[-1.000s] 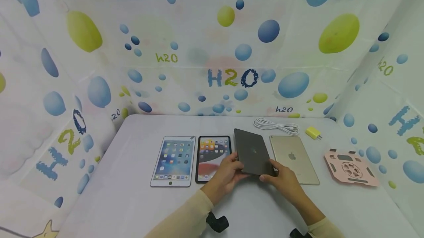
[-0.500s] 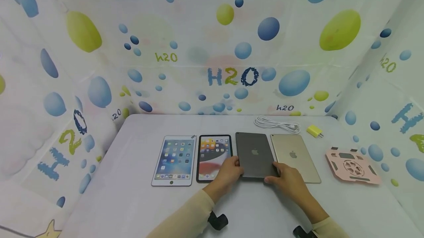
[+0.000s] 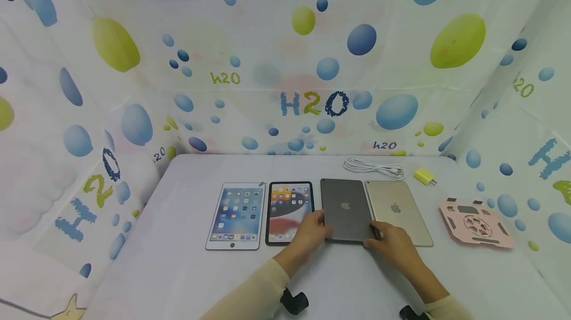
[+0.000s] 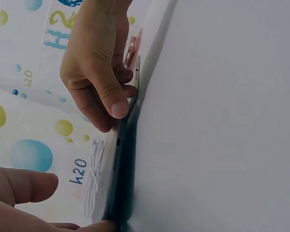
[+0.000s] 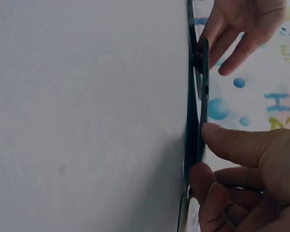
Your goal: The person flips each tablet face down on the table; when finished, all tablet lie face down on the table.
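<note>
A dark grey tablet (image 3: 345, 208), back side up, lies in the row between a tablet with a dark bezel (image 3: 290, 211) and a gold tablet (image 3: 396, 213). My left hand (image 3: 310, 231) is at its near left corner. In the left wrist view one finger is raised apart from the tablet, while a lower fingertip touches its edge. My right hand (image 3: 394, 245) pinches the near right corner; the right wrist view shows the thumb (image 5: 227, 140) along the edge and fingers curled underneath. Some right-hand fingers are hidden in the head view. The tablet's near edge casts a shadow on the table.
A white-framed tablet (image 3: 235, 216) with a lit home screen lies at the left of the row. Behind the row are a coiled white cable (image 3: 372, 168) and a yellow plug adapter (image 3: 425, 176). A pink stand (image 3: 476, 223) is at the right. Patterned cloth (image 3: 267, 62) surrounds the table.
One second ago the dark tablet was tilted in both hands; it has been lowered flat into the row. Since half a second ago it has shifted slightly right, both hands with it.
</note>
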The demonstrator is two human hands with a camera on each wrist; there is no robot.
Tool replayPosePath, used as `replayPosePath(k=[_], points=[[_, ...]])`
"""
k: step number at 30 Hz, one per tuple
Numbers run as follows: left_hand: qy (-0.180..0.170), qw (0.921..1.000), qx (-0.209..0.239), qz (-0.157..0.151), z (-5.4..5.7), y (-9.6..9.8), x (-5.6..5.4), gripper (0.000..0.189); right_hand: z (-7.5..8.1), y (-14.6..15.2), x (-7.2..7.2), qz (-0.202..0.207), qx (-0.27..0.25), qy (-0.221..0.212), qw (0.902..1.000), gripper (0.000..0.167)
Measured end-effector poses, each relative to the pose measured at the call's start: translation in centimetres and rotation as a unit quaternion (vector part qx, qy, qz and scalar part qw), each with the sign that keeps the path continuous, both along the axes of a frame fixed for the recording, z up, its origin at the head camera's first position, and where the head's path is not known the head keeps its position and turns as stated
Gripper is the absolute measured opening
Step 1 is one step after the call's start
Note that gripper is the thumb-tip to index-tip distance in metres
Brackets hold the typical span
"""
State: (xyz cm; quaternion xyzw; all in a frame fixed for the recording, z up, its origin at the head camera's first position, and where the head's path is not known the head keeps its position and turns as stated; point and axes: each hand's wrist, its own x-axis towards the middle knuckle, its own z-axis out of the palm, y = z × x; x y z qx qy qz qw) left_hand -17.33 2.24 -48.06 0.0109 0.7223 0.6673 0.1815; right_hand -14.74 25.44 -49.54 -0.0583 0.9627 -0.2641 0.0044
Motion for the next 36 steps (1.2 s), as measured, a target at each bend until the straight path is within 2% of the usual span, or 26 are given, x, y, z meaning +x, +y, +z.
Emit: replayPosePath(k=[6, 11, 16, 19, 21, 24, 25, 27, 30, 32, 34, 36], points=[[-0.024, 0.9988, 0.043, -0.001, 0.2, -0.3, 0.5, 0.066, 0.0, 0.5, 0.2, 0.015, -0.015, -0.009, 0.9997, 0.057], [-0.041, 0.9957, 0.084, 0.002, -0.3, -0.4, 0.6, 0.081, -0.1, 0.8, 0.5, 0.017, -0.030, -0.022, 0.9992, 0.057], [-0.027, 0.9913, 0.128, 0.006, -0.9, -0.8, 0.9, 0.090, -0.1, 1.1, 0.9, 0.013, -0.047, -0.038, 0.9981, 0.056], [-0.010, 0.9927, 0.120, 0.007, -0.5, -1.7, 1.1, 0.083, 0.1, 1.0, 0.8, 0.017, -0.053, -0.035, 0.9979, 0.056], [0.001, 0.9952, 0.097, 0.012, -0.2, -2.7, 1.2, 0.078, 0.5, 0.8, 0.7, 0.019, -0.061, -0.029, 0.9975, 0.057], [0.027, 0.9976, 0.054, 0.034, 0.5, -4.5, 1.1, 0.073, 1.3, -0.1, 0.2, 0.021, -0.121, -0.035, 0.9918, 0.058], [0.035, 0.9976, 0.041, 0.045, 0.6, -5.2, 1.0, 0.073, 1.4, -0.6, 0.0, 0.026, -0.155, -0.042, 0.9867, 0.060], [0.045, 0.9965, 0.023, 0.067, 0.9, -6.5, 0.9, 0.077, 1.6, -1.8, -0.5, 0.037, -0.243, -0.071, 0.9668, 0.063], [0.044, 0.9948, 0.010, 0.092, 1.2, -8.7, 0.9, 0.083, 1.5, -4.3, -1.3, 0.055, -0.366, -0.114, 0.9219, 0.070], [0.041, 0.9937, 0.001, 0.104, 1.2, -9.9, 1.0, 0.084, 1.2, -5.9, -1.7, 0.056, -0.419, -0.135, 0.8961, 0.073], [0.036, 0.9926, -0.009, 0.115, 1.0, -11.0, 1.0, 0.082, 0.9, -7.2, -2.0, 0.054, -0.445, -0.146, 0.8819, 0.076], [0.032, 0.9917, -0.017, 0.123, 0.7, -11.7, 1.0, 0.078, 0.5, -8.3, -2.2, 0.053, -0.457, -0.153, 0.8746, 0.078]])
